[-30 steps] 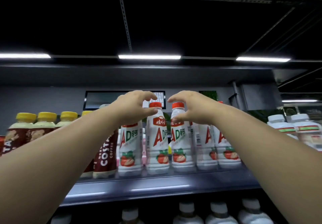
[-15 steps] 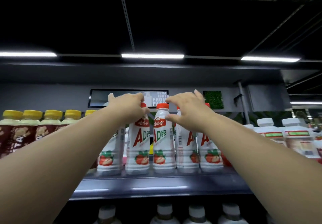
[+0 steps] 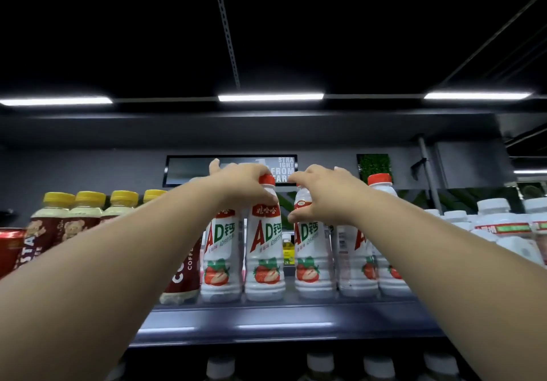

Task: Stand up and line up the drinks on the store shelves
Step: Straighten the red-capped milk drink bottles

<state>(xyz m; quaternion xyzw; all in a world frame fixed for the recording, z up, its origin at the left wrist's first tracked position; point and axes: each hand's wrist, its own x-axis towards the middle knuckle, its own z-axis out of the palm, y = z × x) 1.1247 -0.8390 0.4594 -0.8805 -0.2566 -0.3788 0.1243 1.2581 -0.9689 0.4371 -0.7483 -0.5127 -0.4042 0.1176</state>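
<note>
Several white AD bottles with red caps and strawberry labels stand upright in a row on the dark top shelf [image 3: 266,318]. My left hand [image 3: 242,185] wraps the neck of one AD bottle [image 3: 265,247], just under its red cap. My right hand [image 3: 322,194] grips the neck of the neighbouring AD bottle [image 3: 307,250], hiding its cap. A small gap separates these two bottles. Another AD bottle [image 3: 220,250] stands left of them, and two others [image 3: 384,232] stand to the right, partly hidden by my right forearm.
Brown Costa coffee bottles with yellow caps [image 3: 74,217] fill the shelf's left side, with a red can [image 3: 9,247] at the edge. White bottles with white caps [image 3: 497,226] stand at the right. White-capped bottles [image 3: 319,363] show on the shelf below. A small yellow bottle [image 3: 287,250] sits behind.
Both hands have dropped from the bottle tops onto two adjacent necks and closed on them. A gap now shows between those two bottles. The camera has shifted.
</note>
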